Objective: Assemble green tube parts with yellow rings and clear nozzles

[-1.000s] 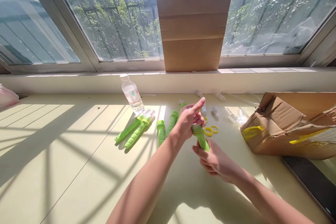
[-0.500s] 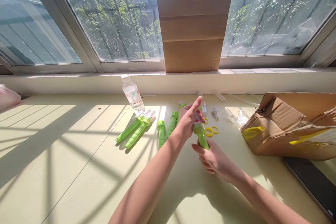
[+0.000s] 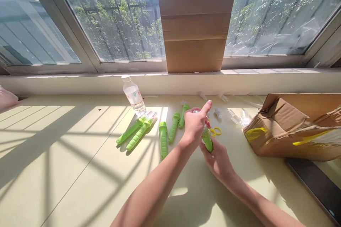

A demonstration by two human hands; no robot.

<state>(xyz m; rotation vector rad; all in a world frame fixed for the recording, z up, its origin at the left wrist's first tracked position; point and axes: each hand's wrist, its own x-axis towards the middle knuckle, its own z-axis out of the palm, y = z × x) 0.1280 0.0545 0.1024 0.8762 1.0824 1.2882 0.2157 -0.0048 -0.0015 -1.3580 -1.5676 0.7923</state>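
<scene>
Our right hand (image 3: pixel 218 159): one green handle (image 3: pixel 208 144), gripped; our left hand (image 3: pixel 195 123): closed round its upper end; yellow rings (image 3: pixel 217 128) nearby

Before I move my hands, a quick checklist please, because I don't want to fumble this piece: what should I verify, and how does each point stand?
1. Right hand grips the green handle: ok.
2. Left hand closed around the clear top: ok.
3. Clear top fully seated on the green handle: cannot tell, the fingers hide much of it.
4. Both loose handles nearest the left forearm have clear tops: not ok, their threaded necks are bare.
5. Yellow rings within view: ok, though the left hand partly covers the group.
6. Water bottle upright with its white cap on: ok.
</scene>
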